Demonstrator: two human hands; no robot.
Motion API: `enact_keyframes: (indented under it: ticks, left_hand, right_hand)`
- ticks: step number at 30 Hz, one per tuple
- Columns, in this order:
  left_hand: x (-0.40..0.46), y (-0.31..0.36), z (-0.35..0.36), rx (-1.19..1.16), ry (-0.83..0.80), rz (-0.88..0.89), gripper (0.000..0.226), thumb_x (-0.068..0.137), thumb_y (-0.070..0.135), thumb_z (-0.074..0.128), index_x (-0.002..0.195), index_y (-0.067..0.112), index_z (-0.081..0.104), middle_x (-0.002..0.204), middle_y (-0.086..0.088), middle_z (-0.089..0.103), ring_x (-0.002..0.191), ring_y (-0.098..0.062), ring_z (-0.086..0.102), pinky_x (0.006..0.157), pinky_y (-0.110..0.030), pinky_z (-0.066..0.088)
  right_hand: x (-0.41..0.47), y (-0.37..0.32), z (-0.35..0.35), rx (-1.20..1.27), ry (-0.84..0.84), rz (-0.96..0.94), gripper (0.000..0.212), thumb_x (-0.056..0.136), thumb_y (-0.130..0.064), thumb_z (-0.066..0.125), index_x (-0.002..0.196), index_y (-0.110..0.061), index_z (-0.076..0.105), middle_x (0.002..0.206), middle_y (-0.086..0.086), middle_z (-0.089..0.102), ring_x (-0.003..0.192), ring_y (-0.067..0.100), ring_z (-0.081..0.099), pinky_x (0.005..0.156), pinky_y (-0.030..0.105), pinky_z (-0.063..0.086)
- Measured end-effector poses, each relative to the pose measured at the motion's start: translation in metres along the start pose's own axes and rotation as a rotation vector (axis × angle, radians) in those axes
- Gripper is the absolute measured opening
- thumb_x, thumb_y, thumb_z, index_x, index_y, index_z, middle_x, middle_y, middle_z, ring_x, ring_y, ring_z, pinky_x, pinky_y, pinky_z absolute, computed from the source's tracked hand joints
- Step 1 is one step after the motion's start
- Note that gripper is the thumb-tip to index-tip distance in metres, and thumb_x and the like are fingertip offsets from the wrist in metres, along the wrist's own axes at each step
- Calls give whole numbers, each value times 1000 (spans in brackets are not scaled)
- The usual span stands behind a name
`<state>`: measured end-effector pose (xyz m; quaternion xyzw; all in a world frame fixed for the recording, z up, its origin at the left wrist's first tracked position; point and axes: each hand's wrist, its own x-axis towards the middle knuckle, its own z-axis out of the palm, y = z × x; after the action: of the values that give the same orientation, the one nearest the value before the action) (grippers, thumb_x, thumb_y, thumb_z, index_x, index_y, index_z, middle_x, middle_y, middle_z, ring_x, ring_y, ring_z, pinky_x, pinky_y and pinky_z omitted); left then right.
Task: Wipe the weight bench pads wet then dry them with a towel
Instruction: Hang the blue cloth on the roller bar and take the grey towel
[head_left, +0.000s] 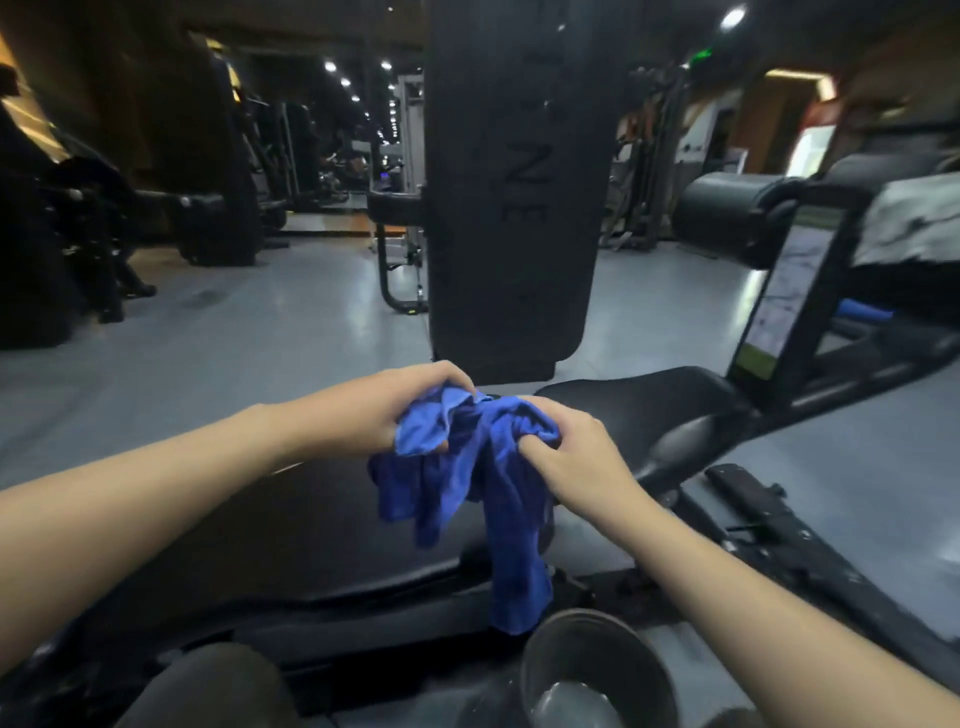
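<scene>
Now both hands hold a blue cloth (467, 467) in the air above the black seat pad (291, 530) of the weight bench. The left hand (400, 410) has its fingers curled over the top of one bunched end, with the thumb tucked under the fabric. The right hand (566, 447) pinches the other bunched end, fingers bent into the folds. Between the two grips the cloth is gathered and twisted, and the rest of it hangs down in loose folds, the longest tail reaching toward the near edge of the seat pad. Whether the tail touches the pad cannot be told.

Beyond the hands the upright back pad (514, 182) rises steeply, with raised letters running down its face. To the right of the hands lies a smaller curved black pad (639, 405), and past it a phone (784, 296) stands propped with its screen lit. A grey towel (914, 223) is draped over the machine at the far right, beside a round roller pad (727, 218). At the bottom edge a metal bowl (592, 675) sits just under the hanging cloth. Grey gym floor (234, 332) and dark machines fill the background.
</scene>
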<state>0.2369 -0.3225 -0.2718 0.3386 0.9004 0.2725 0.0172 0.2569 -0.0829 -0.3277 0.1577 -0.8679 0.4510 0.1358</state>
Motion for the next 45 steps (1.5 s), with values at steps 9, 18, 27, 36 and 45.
enact_keyframes:
  ticks: [9, 18, 27, 36, 45]
  left_hand:
    - [108, 79, -17, -69, 192, 219, 28, 85, 31, 79, 107, 35, 63, 93, 7, 68, 76, -13, 66, 69, -33, 54]
    - [215, 167, -46, -40, 284, 426, 28, 83, 23, 80, 104, 33, 64, 88, 11, 67, 66, 4, 57, 67, -23, 48]
    - [316, 215, -70, -42, 412, 548, 27, 85, 27, 77, 107, 31, 64, 100, 4, 69, 91, -21, 67, 80, -42, 56]
    - [416, 239, -86, -9, 426, 581, 31, 82, 24, 79, 108, 32, 64, 102, 5, 69, 90, -16, 67, 82, -41, 56]
    - [487, 238, -71, -6, 345, 624, 40, 83, 22, 80, 116, 31, 61, 108, 12, 65, 78, 12, 57, 67, -9, 46]
  right_hand:
    - [7, -14, -136, -175, 204, -2, 44, 80, -9, 54, 107, -39, 72, 91, -19, 74, 89, 1, 66, 79, 24, 54]
    - [39, -33, -264, -439, 352, -54, 41, 75, -20, 51, 108, -36, 71, 90, -15, 73, 88, 7, 66, 78, 39, 56]
    - [107, -42, -358, -610, 385, -75, 28, 81, -15, 55, 98, -29, 73, 82, -8, 71, 78, 13, 65, 69, 34, 56]
    - [175, -10, -423, -725, 409, -90, 20, 79, -16, 59, 93, -23, 72, 82, -2, 71, 80, 20, 66, 74, 44, 57]
    - [206, 27, -472, -792, 351, -62, 28, 84, -14, 65, 107, -31, 71, 81, -15, 66, 70, 3, 63, 67, 29, 47]
